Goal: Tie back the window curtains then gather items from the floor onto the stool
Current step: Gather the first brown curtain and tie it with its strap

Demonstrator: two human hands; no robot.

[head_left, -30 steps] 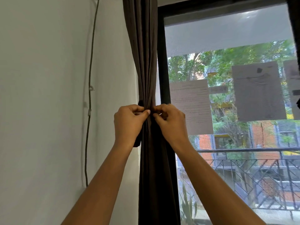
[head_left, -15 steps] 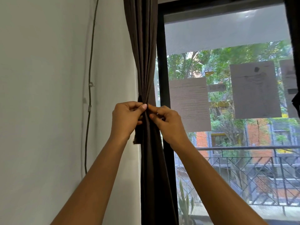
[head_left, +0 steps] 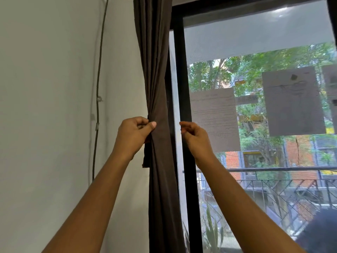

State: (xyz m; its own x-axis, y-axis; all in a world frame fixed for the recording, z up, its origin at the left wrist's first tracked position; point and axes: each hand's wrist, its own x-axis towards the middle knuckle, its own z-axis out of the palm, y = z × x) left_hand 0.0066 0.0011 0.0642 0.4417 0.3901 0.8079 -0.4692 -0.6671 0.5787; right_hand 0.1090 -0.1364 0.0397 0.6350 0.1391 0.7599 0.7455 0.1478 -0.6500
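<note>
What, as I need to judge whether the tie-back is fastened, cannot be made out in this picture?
Head view only:
- Tie-back fastening: hidden behind the left hand, which pinches the curtain, and behind the curtain's folds. Only a dark strip end shows below that hand.
- Stool and floor items: out of frame, below the bottom edge.
- Writing on the paper on the window: too small and blurred.

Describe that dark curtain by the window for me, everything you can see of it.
The curtain is dark brown, soft-looking cloth, gathered into a narrow bundle of vertical folds. It hangs past the top and bottom of the picture, between the white wall and the black window frame. At mid height it narrows where the left hand grips it. A short dark tab hangs just below that hand. The right hand, fingers curled, is clear of it.
</note>
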